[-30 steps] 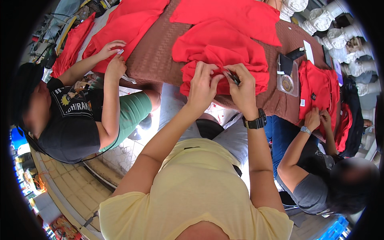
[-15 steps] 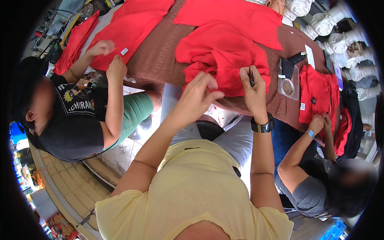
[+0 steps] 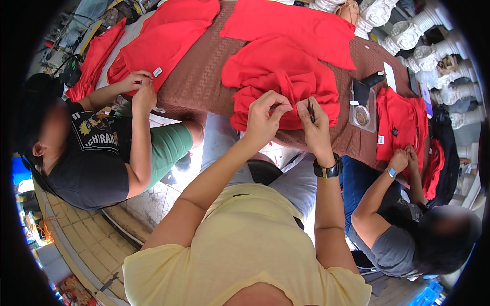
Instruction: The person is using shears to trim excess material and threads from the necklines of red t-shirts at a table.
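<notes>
A crumpled red cloth (image 3: 280, 71) lies bunched at the near edge of the table in front of me. My left hand (image 3: 267, 115) is over its near part, thumb and fingertips pinched together; anything between them is too small to make out. Just to its right, my right hand (image 3: 315, 125) holds small dark thread snips (image 3: 311, 109), their pointed blades sticking up past the fingers. The two hands' fingertips are close together. Whether either hand touches the cloth is unclear.
A brown patterned cloth (image 3: 194, 76) covers the table. Another red piece (image 3: 291, 23) lies behind mine. A clear plastic box (image 3: 363, 116) sits at right. Co-workers on the left (image 3: 97, 158) and right (image 3: 388, 224) handle red cloth. White ornate columns (image 3: 408, 35) stand at far right.
My left hand has moved right and forward, its spread fingers now pinched. My right hand has shifted slightly left and down with the snips. The left co-worker's hands have come together.
</notes>
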